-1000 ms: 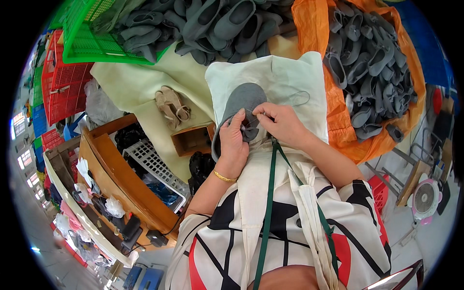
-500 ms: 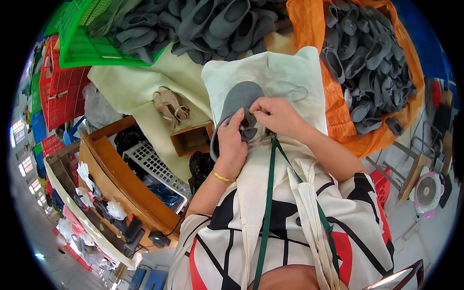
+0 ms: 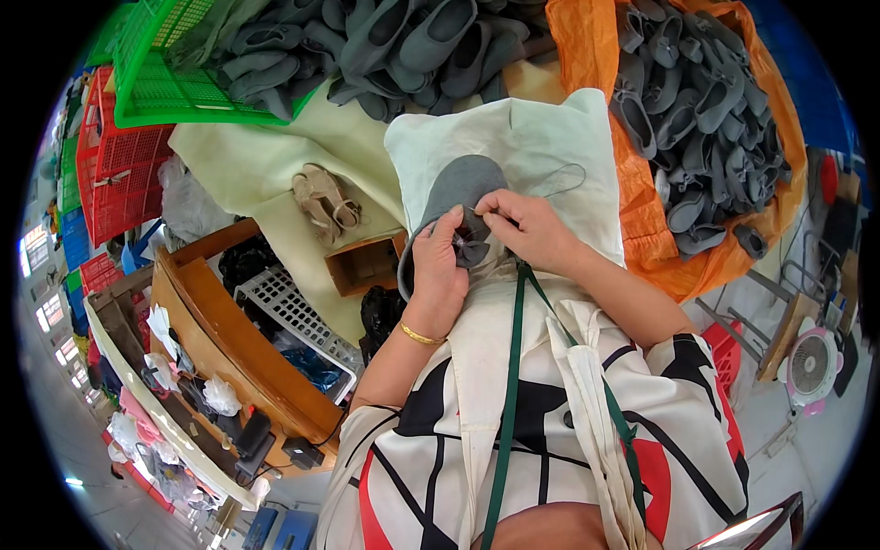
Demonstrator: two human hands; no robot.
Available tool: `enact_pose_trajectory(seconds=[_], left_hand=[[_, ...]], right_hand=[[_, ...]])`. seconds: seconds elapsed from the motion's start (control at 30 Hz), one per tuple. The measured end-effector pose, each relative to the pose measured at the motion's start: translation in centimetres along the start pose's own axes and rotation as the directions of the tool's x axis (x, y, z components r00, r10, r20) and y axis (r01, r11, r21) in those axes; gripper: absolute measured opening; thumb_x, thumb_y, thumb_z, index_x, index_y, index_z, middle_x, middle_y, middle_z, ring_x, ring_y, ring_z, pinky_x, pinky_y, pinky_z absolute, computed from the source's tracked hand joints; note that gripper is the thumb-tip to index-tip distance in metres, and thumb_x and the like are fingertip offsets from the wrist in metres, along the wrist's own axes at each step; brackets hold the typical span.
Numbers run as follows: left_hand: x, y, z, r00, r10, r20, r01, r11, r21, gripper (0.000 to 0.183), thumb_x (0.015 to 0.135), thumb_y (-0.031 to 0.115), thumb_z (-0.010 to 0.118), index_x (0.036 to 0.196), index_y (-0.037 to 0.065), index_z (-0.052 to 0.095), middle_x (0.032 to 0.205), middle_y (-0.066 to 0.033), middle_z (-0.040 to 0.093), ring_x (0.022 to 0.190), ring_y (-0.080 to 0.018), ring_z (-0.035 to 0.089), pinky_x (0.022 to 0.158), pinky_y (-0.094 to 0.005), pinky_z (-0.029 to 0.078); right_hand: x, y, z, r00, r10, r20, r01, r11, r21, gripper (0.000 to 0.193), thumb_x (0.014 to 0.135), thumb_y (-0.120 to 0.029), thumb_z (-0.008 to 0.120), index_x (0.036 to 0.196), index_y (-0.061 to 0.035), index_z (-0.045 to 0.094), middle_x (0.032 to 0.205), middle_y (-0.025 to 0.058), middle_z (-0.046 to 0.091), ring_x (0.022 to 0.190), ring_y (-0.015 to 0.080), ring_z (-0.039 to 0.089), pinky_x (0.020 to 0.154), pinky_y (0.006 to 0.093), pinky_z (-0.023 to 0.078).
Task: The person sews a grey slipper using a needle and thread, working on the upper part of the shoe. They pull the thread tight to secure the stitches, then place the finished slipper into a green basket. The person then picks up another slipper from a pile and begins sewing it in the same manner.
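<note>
A grey fabric shoe (image 3: 463, 183) lies over the white cloth-covered cushion (image 3: 513, 137) on my lap. My left hand (image 3: 437, 261) grips its side, thumb on top near the opening. On the upper, beside that thumb, sits a small grey bow (image 3: 471, 246). The fingers of my right hand (image 3: 530, 225) are pinched at the bow's edge, on a thin glinting sliver that looks like a sewing needle. A dark thread (image 3: 570, 174) loops over the cloth just beyond my right hand. My fingers cover part of the bow and the shoe's opening.
Many grey shoes (image 3: 440, 41) are heaped beyond the cushion by a green basket (image 3: 197, 110). More fill an orange sack (image 3: 642, 238) at right. Beige sandals (image 3: 323, 203) rest left, above a small wooden box (image 3: 362, 268). A wooden drawer unit (image 3: 247, 357) stands at left, a fan (image 3: 811, 365) at far right.
My right hand has shifted very slightly nearer to me, and more of the bow shows between the hands. The left hand keeps its hold on the shoe.
</note>
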State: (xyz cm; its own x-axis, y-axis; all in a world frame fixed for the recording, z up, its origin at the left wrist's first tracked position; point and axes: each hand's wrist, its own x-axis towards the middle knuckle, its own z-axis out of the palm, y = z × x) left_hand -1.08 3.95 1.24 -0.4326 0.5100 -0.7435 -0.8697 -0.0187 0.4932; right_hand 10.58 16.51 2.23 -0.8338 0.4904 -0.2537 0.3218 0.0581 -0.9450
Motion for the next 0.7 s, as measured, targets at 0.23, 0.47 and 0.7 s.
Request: enact_pose_trajectory(seconds=[0.23,0.47,0.7], left_hand=[[-0.4,0.2,0.7,1.0,-0.008,-0.03,0.008,1.0,0.003,0.012,0.089,0.016,0.072,0.088,0.006,0.065,0.083,-0.001,0.065,0.074,-0.0108,0.059,0.068,-0.0267,0.049],[-0.1,-0.8,0.0,0.999,0.044,0.009,-0.044,0.999,0.01,0.011,0.091,0.014,0.07,0.094,0.004,0.067,0.09,-0.003,0.069,0.08,-0.0114,0.063,0.072,-0.0265,0.05],[-0.4,-1.5,-0.1,0.996,0.069,0.058,-0.073,0.995,0.074,0.016,0.092,0.012,0.069,0.104,0.001,0.067,0.099,-0.0054,0.07,0.085,-0.0125,0.064,0.076,-0.0265,0.051]], right_hand=[[0.1,0.5,0.7,0.993,-0.107,-0.047,0.105,0.994,-0.032,0.012,0.093,-0.008,0.058,0.104,-0.0045,0.059,0.08,0.0068,0.061,0.065,0.0146,0.053,0.062,0.0285,0.045],[1.1,-0.7,1.7,0.995,-0.038,-0.097,0.027,0.994,-0.107,0.009,0.093,-0.008,0.054,0.101,-0.0047,0.053,0.08,0.0145,0.061,0.069,0.028,0.061,0.064,0.0354,0.048],[2.9,-2.2,-1.0,0.986,-0.167,-0.015,0.151,0.924,-0.35,0.009,0.091,-0.014,0.059,0.098,-0.0081,0.059,0.089,0.0117,0.062,0.081,0.0328,0.063,0.069,0.0423,0.05]])
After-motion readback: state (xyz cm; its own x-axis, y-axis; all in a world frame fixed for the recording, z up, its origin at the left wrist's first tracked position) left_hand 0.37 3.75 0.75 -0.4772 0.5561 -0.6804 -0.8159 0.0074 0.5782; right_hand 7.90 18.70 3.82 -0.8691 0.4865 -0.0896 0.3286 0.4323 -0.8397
